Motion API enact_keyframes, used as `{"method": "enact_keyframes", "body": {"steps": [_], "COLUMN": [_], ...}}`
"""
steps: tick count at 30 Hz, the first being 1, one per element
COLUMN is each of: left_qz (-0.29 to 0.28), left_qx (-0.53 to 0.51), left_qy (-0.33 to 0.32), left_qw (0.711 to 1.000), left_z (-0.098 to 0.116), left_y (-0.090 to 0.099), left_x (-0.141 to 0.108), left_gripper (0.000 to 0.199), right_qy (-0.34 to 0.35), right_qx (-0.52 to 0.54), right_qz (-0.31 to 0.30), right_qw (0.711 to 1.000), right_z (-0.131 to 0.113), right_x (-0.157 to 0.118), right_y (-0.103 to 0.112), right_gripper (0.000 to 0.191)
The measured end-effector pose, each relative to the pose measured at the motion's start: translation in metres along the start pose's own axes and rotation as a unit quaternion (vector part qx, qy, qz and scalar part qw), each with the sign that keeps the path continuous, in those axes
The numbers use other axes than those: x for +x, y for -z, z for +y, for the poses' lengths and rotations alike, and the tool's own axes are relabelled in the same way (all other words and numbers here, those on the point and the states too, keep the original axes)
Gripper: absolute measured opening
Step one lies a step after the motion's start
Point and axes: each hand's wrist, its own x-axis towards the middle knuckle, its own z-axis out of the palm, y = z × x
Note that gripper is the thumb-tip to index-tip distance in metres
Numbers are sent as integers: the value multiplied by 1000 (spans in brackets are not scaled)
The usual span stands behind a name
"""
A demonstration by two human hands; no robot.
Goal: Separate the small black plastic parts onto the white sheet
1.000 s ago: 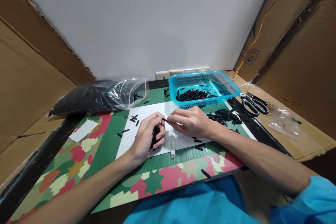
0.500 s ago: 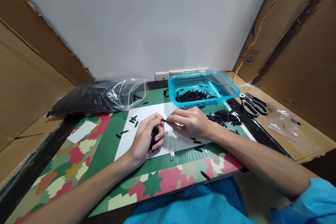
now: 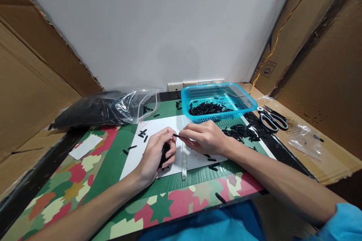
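My left hand (image 3: 158, 148) is closed around several small black sticks (image 3: 164, 154), its thumb and forefinger pinching one end of another short black stick (image 3: 176, 135). Fingertips of my right hand (image 3: 204, 137) grip that stick's other end, so it spans the small gap between both hands. Below them lies a white sheet (image 3: 132, 165), crossed by a clear plastic-wrapped strip (image 3: 184, 167). Loose black pieces (image 3: 143, 133) are scattered left of my left hand, and a pile of them (image 3: 241, 132) lies beyond my right wrist.
A blue perforated basket (image 3: 219, 87) with more black pieces stands at the back. At back left lies a zip bag (image 3: 98, 109) full of black material. Scissors (image 3: 271, 118) and a small clear bag (image 3: 305, 141) are at right. Cardboard walls (image 3: 325, 64) flank the table.
The view has tilted up slightly, so the table things appear a little lower. Both hands keep nearly the same pose, with the short black stick still between them.
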Motion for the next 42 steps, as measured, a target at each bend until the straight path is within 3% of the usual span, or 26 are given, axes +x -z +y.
{"method": "enact_keyframes", "body": {"steps": [6,14,21,42], "left_qz": [-1,-4,-5,-16], "left_qx": [1,1,8,-4], "left_qy": [11,27,8,-5], "left_qw": [1000,1000,1000,1000], "left_z": [0,0,-1,-7], "left_y": [2,4,7,9], "left_x": [0,0,1,0], "left_gripper": [33,35,39,41], "right_qy": [-7,2,-8,-36], "right_qx": [-4,-2,13,71], "right_qz": [-23,-6,-45,-30], "right_qw": [1000,1000,999,996], "right_z": [2,0,1,0], "right_x": [0,3,4,0], "right_y": [-1,-3,-5,-1], "right_gripper": [28,28,25,23]}}
